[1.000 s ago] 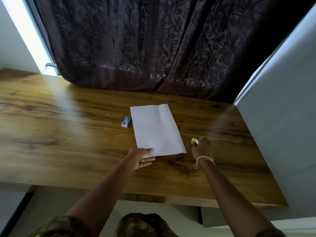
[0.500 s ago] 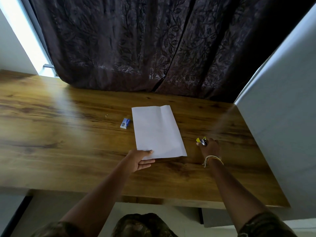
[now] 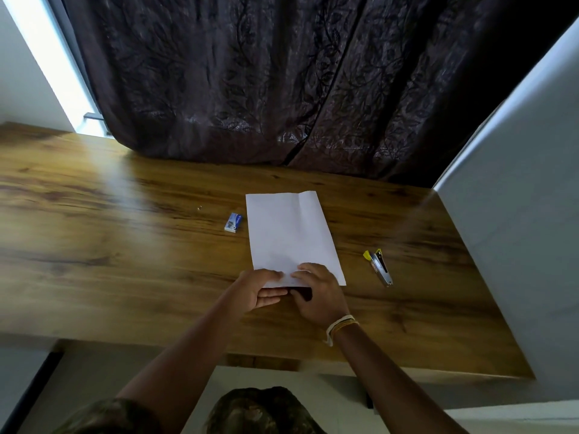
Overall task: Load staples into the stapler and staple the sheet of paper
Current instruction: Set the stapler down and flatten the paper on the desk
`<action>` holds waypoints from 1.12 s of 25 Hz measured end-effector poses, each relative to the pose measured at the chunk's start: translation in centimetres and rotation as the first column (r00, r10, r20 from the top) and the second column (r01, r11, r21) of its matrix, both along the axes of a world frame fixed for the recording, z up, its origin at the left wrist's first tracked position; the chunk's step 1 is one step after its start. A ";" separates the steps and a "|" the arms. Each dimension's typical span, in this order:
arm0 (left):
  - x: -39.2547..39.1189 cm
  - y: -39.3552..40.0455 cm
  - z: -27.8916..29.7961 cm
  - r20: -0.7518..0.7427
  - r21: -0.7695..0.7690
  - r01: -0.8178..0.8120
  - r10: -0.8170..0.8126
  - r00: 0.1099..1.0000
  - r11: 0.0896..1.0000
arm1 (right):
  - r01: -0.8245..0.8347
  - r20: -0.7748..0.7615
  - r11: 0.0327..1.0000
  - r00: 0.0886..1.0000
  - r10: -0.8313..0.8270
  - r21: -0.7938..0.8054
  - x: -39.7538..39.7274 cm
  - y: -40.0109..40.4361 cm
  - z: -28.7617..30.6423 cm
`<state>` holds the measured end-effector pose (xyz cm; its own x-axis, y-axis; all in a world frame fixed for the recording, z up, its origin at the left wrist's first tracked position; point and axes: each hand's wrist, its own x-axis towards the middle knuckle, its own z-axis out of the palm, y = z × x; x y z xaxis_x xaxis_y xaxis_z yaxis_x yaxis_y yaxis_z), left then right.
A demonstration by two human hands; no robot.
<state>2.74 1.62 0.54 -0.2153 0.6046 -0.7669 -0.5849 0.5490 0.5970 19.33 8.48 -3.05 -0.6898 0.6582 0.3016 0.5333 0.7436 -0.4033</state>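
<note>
Head view: the near edge of the white folded sheet of paper point(image 3: 291, 236) is partly hidden under both hands. Left hand point(image 3: 261, 289) pinches the near left corner, thumb on top, fingers beneath. Right hand point(image 3: 316, 292) grips the near edge beside it, fingers curled on the sheet. The small yellow-and-metal stapler point(image 3: 379, 267) lies open on the wooden tabletop point(image 3: 109, 245), right of the sheet; the right hand, which held it earlier, has released it. The blue-and-white staple box point(image 3: 233, 222) lies left of the sheet.
</note>
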 end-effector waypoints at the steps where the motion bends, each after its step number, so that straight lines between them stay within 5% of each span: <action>1: -0.1 -0.1 0.1 0.002 0.000 0.005 -0.005 1.000 1.000 | -0.016 0.006 1.000 1.000 0.016 -0.017 -0.1 -0.1 -0.2; 6: 0.1 -0.4 0.7 0.009 0.013 0.015 -0.015 1.000 1.000 | -0.012 -0.017 0.994 1.000 0.010 -0.106 0.4 0.6 0.5; 10: 0.7 -0.2 0.7 -0.166 -0.026 -0.285 0.277 0.946 0.958 | 0.081 -0.054 0.952 0.993 -0.102 -0.296 -0.3 1.4 2.1; 12: 1.2 -0.6 0.7 -0.497 0.095 -0.327 0.330 0.803 0.940 | 0.118 -0.055 0.912 0.987 -0.151 -0.393 -0.6 1.7 2.6; 14: 1.3 -1.1 0.9 -0.823 0.133 -0.099 0.165 0.543 0.986 | 0.136 -0.035 0.880 0.985 -0.170 -0.454 -0.6 1.9 2.6; 16: 1.1 -0.8 0.6 -0.954 0.101 0.138 0.057 0.295 0.985 | 0.135 -0.012 0.860 0.987 -0.162 -0.492 -0.8 2.3 2.4; 18: 0.5 0.1 0.3 -0.981 0.051 0.292 -0.007 0.193 0.955 | 0.121 0.014 0.850 0.991 -0.133 -0.513 -1.1 2.8 2.5; 23: -0.7 1.9 -1.2 -0.875 0.003 0.246 -0.117 0.470 0.969 | 0.143 0.026 0.801 0.987 -0.158 -0.581 -1.4 3.2 2.5; 28: -1.8 2.6 -2.5 -0.797 -0.058 0.210 -0.172 0.578 0.976 | 0.139 -0.016 0.700 0.978 -0.209 -0.700 -1.5 3.1 2.5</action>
